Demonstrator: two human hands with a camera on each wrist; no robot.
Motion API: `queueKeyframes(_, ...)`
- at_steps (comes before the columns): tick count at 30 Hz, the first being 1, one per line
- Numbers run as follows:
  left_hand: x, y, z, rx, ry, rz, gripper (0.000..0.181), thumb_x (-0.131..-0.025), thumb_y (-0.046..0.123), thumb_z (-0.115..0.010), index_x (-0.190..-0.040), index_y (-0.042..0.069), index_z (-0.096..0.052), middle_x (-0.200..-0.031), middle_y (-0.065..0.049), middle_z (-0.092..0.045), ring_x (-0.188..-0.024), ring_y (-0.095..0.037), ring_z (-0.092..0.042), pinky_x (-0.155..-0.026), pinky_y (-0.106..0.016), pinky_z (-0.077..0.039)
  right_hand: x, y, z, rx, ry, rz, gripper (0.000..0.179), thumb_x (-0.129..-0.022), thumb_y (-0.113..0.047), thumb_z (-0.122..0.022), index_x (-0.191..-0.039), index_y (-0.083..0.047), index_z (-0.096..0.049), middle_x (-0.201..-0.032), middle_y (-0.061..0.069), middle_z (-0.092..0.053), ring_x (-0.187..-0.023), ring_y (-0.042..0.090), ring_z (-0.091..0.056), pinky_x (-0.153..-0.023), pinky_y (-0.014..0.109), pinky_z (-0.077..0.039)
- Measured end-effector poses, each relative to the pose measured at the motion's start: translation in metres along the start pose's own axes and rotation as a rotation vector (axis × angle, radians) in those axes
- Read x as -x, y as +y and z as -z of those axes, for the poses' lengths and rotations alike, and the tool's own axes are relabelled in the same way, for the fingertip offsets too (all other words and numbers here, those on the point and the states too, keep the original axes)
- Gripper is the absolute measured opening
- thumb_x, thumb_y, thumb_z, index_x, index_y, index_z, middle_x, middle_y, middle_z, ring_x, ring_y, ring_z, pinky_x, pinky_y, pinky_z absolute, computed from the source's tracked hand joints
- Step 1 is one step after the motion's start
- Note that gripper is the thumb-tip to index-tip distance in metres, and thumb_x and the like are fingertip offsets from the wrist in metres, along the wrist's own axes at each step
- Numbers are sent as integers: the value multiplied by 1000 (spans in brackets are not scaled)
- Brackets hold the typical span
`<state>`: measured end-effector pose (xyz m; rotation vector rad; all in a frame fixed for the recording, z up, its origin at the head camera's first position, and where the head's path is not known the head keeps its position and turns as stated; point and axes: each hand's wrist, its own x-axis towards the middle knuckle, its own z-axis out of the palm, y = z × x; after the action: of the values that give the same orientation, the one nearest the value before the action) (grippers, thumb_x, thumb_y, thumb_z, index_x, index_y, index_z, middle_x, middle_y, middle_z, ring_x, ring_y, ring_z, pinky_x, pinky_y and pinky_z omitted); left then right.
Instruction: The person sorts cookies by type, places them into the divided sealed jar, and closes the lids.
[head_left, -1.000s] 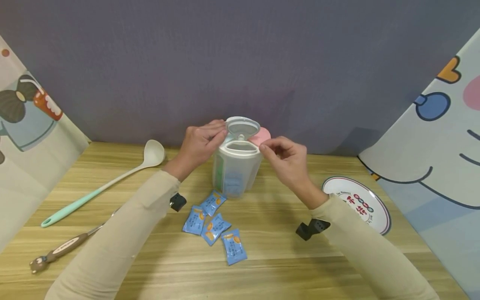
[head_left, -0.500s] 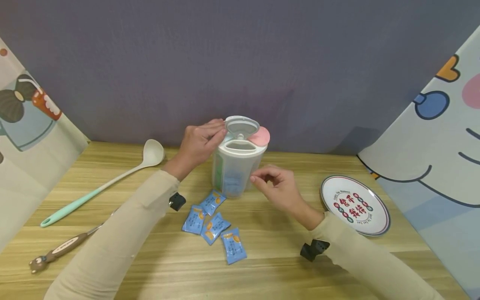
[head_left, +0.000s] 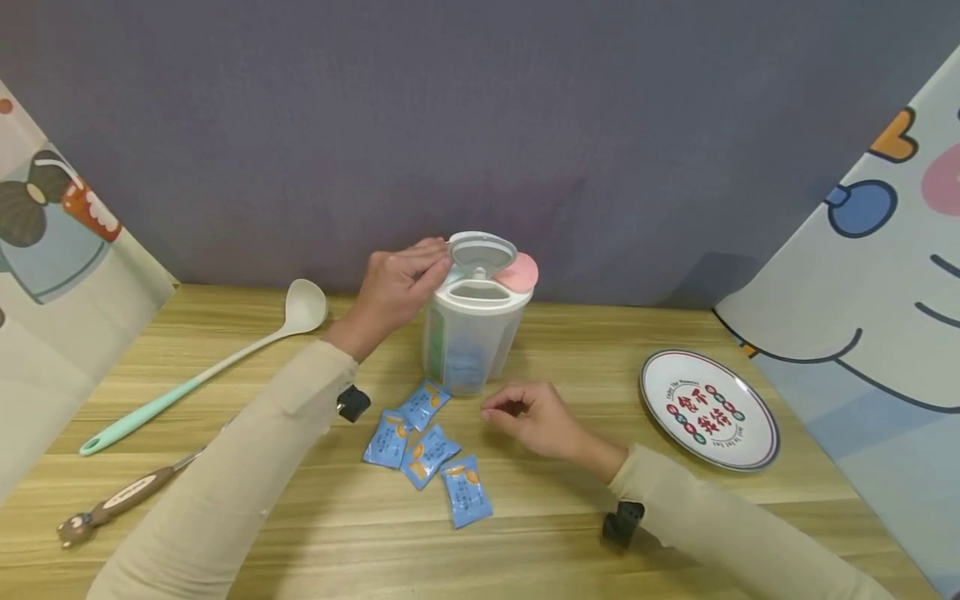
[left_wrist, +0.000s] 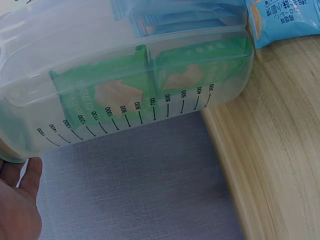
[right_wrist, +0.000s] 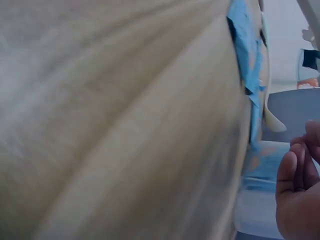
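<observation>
A clear lidded food container (head_left: 468, 333) stands upright at the back of the table, one grey-white flip cap (head_left: 482, 252) raised and a pink cap (head_left: 517, 272) lying down. Blue packets show inside it, and green packets (left_wrist: 197, 67) in another compartment. With fingers fairly straight, my left hand (head_left: 401, 283) rests at the container's left top edge, beside the raised cap. Loosely bent, my right hand (head_left: 536, 417) hovers over the table right of several blue snack packets (head_left: 429, 456); no object shows between its fingers.
To the left lie a white ladle (head_left: 202, 375) with a mint handle and a brown bear-handled utensil (head_left: 123, 497), partly under my left sleeve. A white printed plate (head_left: 708, 408) sits at the right. A grey wall (head_left: 480, 125) rises behind the container.
My right hand has come down from the container's rim to a spot low over the table, in front of and right of the container. My left hand has stayed put.
</observation>
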<state>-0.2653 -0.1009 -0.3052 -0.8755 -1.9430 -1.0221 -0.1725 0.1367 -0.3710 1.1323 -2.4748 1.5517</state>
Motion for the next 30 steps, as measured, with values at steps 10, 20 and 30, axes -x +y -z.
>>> queueKeyframes(10, 0, -2, -1, 7, 3, -7, 17, -88, 8, -65, -100, -1, -72, -109, -17, -65, -106, -27, -61, -96, -29, -46, 13, 31, -12, -28, -144, -37, 7, -81, -1, -73, -86, 3, -73, -80, 3, -68, -71, 8, -59, -59, 23, -52)
queueKeyframes(20, 0, -2, -1, 17, 12, -11, 16, -88, 7, -64, -99, -1, -73, -108, -17, -65, -105, -27, -62, -96, -28, -46, 18, 34, -18, -10, -244, -56, 7, -79, -1, -74, -87, -1, -74, -84, 4, -70, -76, 9, -62, -67, 26, -55)
queueKeyframes(30, 0, -2, -1, 10, 8, -11, 16, -88, 7, -64, -99, -1, -73, -108, -16, -65, -105, -27, -62, -96, -28, -45, 17, 31, -21, 32, -305, -130, 18, -79, -14, -77, -93, -3, -74, -82, -6, -65, -72, 7, -58, -62, 24, -54)
